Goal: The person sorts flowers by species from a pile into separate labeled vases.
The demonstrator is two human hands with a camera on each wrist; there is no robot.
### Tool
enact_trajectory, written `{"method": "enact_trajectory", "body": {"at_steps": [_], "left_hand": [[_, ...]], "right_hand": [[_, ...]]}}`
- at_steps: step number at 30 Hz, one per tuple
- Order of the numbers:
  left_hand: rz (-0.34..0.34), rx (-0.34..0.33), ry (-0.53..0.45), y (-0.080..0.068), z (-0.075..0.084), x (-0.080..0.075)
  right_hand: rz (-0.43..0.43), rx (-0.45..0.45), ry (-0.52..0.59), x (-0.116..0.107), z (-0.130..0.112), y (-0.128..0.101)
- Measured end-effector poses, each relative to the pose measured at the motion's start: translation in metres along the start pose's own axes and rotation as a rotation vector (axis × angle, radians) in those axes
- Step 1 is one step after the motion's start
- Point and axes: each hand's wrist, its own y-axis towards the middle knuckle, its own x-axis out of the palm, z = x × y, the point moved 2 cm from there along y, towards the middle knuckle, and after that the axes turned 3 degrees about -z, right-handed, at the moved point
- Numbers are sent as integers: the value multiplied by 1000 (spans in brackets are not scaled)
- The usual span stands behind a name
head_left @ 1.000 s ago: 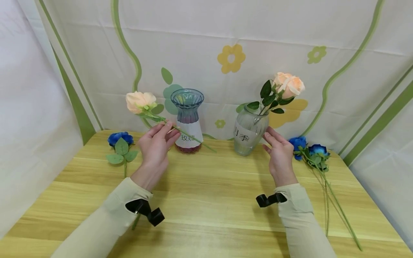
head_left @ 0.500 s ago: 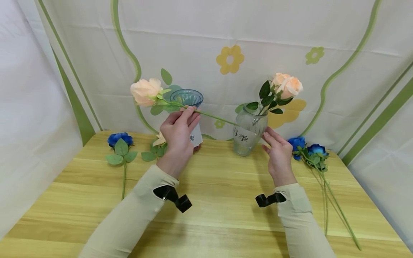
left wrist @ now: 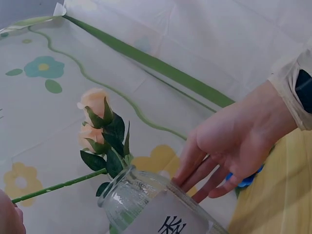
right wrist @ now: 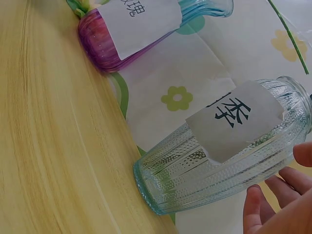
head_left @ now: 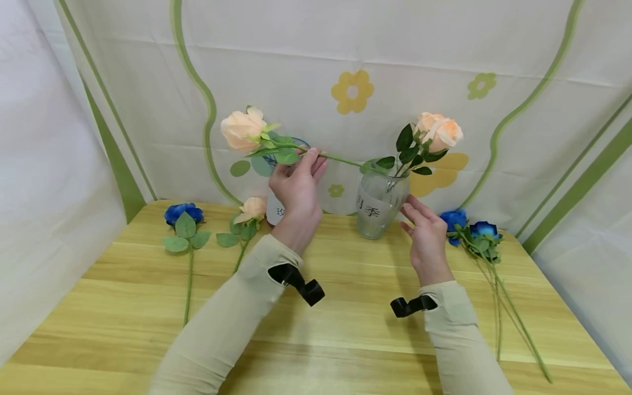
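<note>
In the head view, my left hand (head_left: 298,189) pinches the green stem of a peach rose (head_left: 243,130), its bloom pointing left. That stem slants right, its cut end overlapping the mouth of a clear glass vase (head_left: 373,227). Two peach roses (head_left: 440,131) with dark leaves stand in this vase, leaning right. Fingers of my right hand (head_left: 428,236) rest along the vase's right side, fairly straight; the right wrist view shows them at the ribbed glass (right wrist: 229,170). A white paper label (right wrist: 239,119) with black characters is on its front.
Behind my left hand stands a blue-and-purple glass vase (right wrist: 105,41), mostly hidden in the head view. One blue rose (head_left: 184,213) and a peach rose (head_left: 253,209) lie on the left of the wooden table (head_left: 345,329). Two blue roses (head_left: 486,230) lie at right.
My left hand has carried the peach rose right and upward, from the blue-and-purple vase to the clear vase's mouth. The right hand has stayed at the clear vase.
</note>
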Motion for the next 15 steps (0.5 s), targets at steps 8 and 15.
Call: {"method": "enact_trajectory", "body": {"at_steps": [8, 15], "left_hand": [[22, -39, 29, 1, -14, 14], [34, -63, 46, 1, -24, 21]], "right_hand": [[2, -11, 4, 1, 1, 1], [-5, -9, 0, 1, 1, 1]]}}
